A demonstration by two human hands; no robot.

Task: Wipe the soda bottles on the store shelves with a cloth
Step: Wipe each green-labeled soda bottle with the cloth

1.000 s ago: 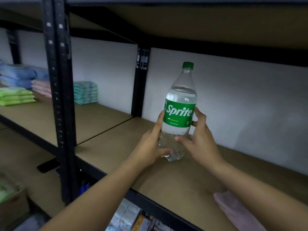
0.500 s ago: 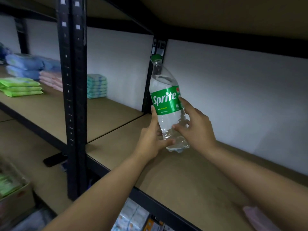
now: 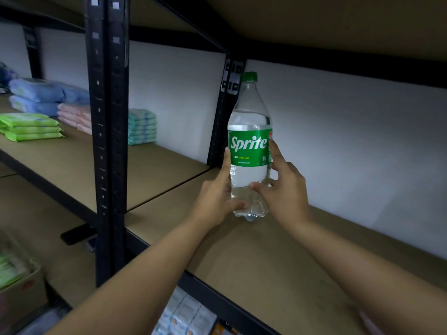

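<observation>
A clear Sprite bottle (image 3: 249, 146) with a green label and green cap stands upright on the brown shelf board (image 3: 266, 262), near the rear black post (image 3: 223, 112). My left hand (image 3: 215, 201) grips its lower part from the left, thumb across the base and forefinger up along the label. My right hand (image 3: 285, 189) holds the other side, thumb on the front and forefinger touching the label's right edge. A corner of a pink cloth (image 3: 370, 321) lies on the shelf at the bottom right, mostly hidden by my right forearm.
A black upright post (image 3: 106, 141) divides the shelving in front. On the shelf to the left lie green packs (image 3: 31, 126), blue and pink packs, and a teal stack (image 3: 141, 126). A cardboard box (image 3: 21, 286) sits lower left. Packaged goods show below the shelf edge.
The bottle has gone from tilted left to upright, with its base down on the shelf. Both hands have stayed on it, and the view has shifted slightly.
</observation>
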